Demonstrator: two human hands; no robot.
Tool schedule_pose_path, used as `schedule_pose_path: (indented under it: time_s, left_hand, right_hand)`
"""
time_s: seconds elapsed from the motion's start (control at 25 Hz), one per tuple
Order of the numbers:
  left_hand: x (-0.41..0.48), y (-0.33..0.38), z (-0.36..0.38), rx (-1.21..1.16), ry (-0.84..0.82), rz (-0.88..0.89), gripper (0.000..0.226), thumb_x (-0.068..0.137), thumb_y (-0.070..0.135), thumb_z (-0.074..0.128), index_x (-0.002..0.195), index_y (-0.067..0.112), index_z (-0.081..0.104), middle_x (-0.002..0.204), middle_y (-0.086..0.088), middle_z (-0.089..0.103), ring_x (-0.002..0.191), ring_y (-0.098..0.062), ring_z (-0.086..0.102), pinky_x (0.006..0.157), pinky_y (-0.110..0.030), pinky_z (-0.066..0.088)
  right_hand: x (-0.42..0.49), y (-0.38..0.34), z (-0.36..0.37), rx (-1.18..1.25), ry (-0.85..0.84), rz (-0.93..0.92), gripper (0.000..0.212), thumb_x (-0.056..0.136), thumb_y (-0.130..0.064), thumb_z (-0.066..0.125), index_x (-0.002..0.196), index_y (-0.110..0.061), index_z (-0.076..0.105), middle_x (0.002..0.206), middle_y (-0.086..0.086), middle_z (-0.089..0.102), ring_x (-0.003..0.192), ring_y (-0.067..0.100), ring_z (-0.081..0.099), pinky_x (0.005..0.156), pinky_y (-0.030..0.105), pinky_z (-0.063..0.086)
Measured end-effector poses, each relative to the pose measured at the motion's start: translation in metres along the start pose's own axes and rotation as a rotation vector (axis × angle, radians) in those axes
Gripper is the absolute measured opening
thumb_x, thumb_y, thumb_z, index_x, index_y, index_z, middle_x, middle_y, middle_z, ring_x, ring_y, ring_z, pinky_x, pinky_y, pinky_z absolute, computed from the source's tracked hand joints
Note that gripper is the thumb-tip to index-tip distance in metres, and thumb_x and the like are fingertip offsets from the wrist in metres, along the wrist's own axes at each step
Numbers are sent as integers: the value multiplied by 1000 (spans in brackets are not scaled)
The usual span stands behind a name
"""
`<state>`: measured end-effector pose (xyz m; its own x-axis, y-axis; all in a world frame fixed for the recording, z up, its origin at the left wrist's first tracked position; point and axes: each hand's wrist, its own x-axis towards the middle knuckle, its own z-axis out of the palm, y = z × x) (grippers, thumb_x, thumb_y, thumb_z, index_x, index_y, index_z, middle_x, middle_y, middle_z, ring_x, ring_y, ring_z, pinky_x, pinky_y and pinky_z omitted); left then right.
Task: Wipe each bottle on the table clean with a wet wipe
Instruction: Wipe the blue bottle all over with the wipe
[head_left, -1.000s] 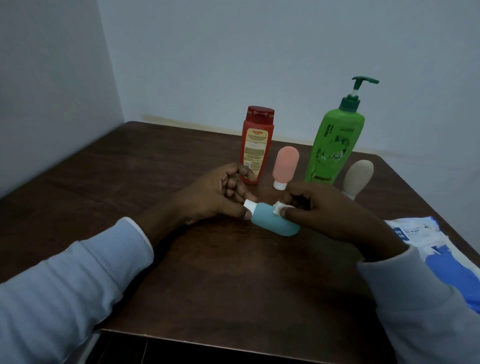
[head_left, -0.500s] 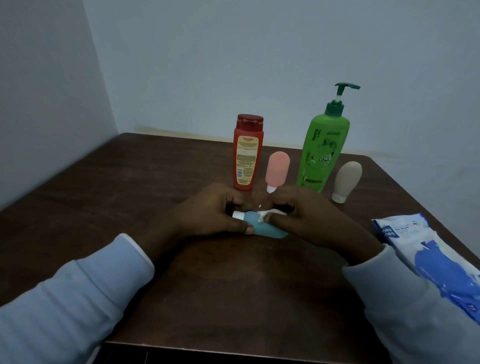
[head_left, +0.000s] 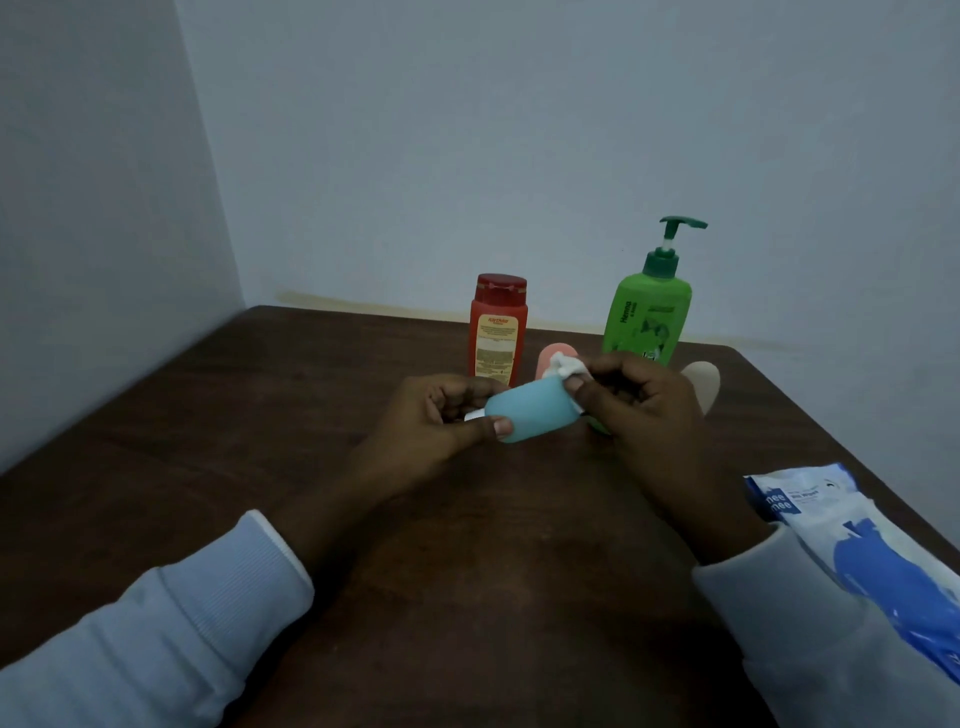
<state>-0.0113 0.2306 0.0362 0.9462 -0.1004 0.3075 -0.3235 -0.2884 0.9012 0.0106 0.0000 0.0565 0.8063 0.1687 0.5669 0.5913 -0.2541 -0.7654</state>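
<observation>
A dark brown wooden table (head_left: 260, 441) with a worn, matte top fills the lower half of the view. Its far edge runs along a plain pale grey-blue painted back wall (head_left: 519, 130), and its left edge meets a second, similar side wall (head_left: 93, 208). The two walls join in a vertical corner above the table's far left corner. Along the foot of the back wall, just above the table's far edge, a faint yellowish stain (head_left: 337, 301) runs as a narrow band. The near edge of the table cuts off at the bottom of the view, between two pale blue ribbed knit sleeves (head_left: 156, 623).
</observation>
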Motion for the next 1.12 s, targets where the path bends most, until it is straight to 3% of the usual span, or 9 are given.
schedule_pose_path:
  time_s: [0.16,0.28,0.56,0.72,0.84,0.96,1.04,1.12]
  left_hand:
    - [0,1,13,-208,93,-40,39,86,6,77,124,12,72,115,1,78,105,-9,74,80,-23,61]
    - [-1,0,18,-339,120,-79,38,86,5,76,124,11,71,116,-1,77,105,-11,75,79,-24,62]
    - [-3,2,29,-569,165,-121,41,76,11,78,116,5,67,109,-7,79,101,-18,77,81,-28,63]
    - [-5,-1,27,-705,116,-241,47,77,15,76,121,3,67,113,-11,78,99,-18,77,76,-28,63]
    - [-3,2,24,-787,66,-329,51,78,17,75,127,6,65,117,-11,77,102,-20,77,80,-33,65]
    - [-5,8,22,-769,-57,-373,54,81,10,73,133,15,59,117,-12,77,107,-27,76,85,-42,65]
    - [-7,9,24,-739,-121,-378,59,82,6,71,137,21,56,119,-14,76,110,-29,75,87,-46,64]
    - [-7,7,24,-785,-110,-376,62,85,4,68,143,20,53,125,-15,74,116,-31,72,90,-49,63]
  right_hand:
    - [-5,1,17,257,213,108,15,90,-16,68,99,-28,73,99,-6,74,97,12,70,76,29,59]
    - [-7,1,24,388,265,161,13,90,-14,69,100,-21,74,99,0,75,93,17,72,74,29,58]
    - [-21,1,43,414,143,221,9,88,-8,69,96,-7,73,86,7,75,75,16,70,68,22,54]
    - [-17,2,35,382,-4,285,9,88,-13,71,89,-5,73,80,12,74,67,23,69,63,28,53]
    - [-13,-1,24,147,-83,187,8,88,-18,71,92,-11,75,84,4,74,73,18,70,66,26,55]
    - [-10,0,12,-158,74,-24,20,94,-21,64,112,-22,70,102,-12,69,95,1,64,79,16,53]
    - [-12,0,14,-216,98,-172,28,95,-12,61,120,-23,65,112,-11,65,105,-1,60,85,13,50]
    - [-16,2,20,-180,20,-212,33,93,-4,61,120,-22,65,117,-7,64,109,1,60,89,16,50]
